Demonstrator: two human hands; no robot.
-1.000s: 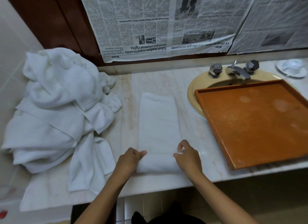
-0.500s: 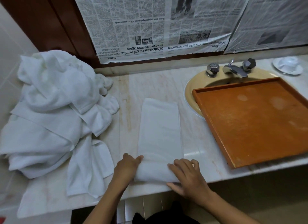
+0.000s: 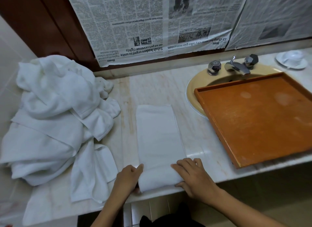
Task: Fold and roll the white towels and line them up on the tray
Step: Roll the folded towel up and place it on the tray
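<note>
A white towel (image 3: 157, 135) folded into a long strip lies on the marble counter, running away from me. Its near end is rolled into a thick roll at the counter's front edge. My left hand (image 3: 129, 178) grips the roll's left end. My right hand (image 3: 194, 175) lies over the roll's right end with fingers spread on it. The orange wooden tray (image 3: 263, 118) sits to the right, partly over the sink, with nothing in it. A heap of loose white towels (image 3: 54, 118) is piled at the left.
A yellow sink (image 3: 196, 89) with a chrome tap (image 3: 236, 67) lies behind the tray. A white cup on a saucer (image 3: 291, 59) stands at the far right. Newspaper sheets (image 3: 152, 23) cover the wall behind. One towel (image 3: 92, 172) hangs toward the counter's front edge.
The near end of the towel has been rolled up into a thicker roll. My right hand went from pinching the edge to lying flat over the roll.
</note>
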